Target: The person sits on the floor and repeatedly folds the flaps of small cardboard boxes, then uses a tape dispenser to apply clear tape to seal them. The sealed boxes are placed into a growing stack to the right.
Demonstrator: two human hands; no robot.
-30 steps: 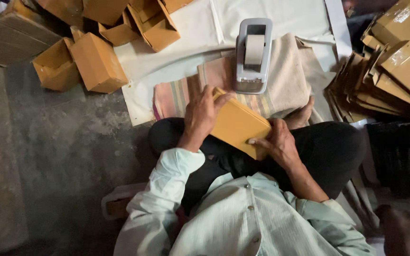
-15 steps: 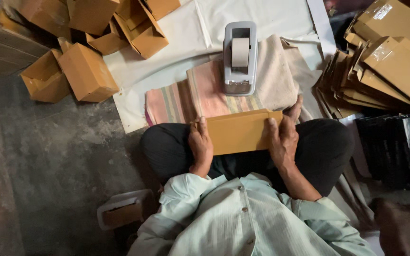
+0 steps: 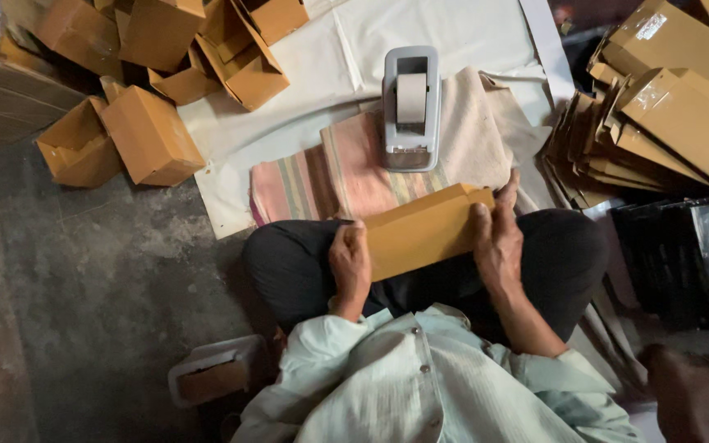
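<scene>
I sit cross-legged on the floor holding a flat brown cardboard piece (image 3: 424, 232) over my lap. My left hand (image 3: 349, 264) grips its left end, and my right hand (image 3: 497, 238) grips its right end, fingers curled over the top edge. The cardboard lies lengthwise between both hands, tilted slightly up to the right. Just beyond it stands a grey tape dispenser (image 3: 410, 107) with a roll of tan tape, set on a folded striped cloth (image 3: 322, 176).
Folded brown boxes (image 3: 149, 131) lie piled at the upper left on the concrete floor. A stack of flat cardboard blanks (image 3: 658, 123) sits at the right, beside dark printed boxes (image 3: 699, 254). White sheeting (image 3: 322, 57) covers the floor ahead. A small white tray (image 3: 215, 373) is by my left elbow.
A second ago the cardboard was angled with my left hand on its top; now both hands hold its ends and it lies lengthwise, shifted slightly right.
</scene>
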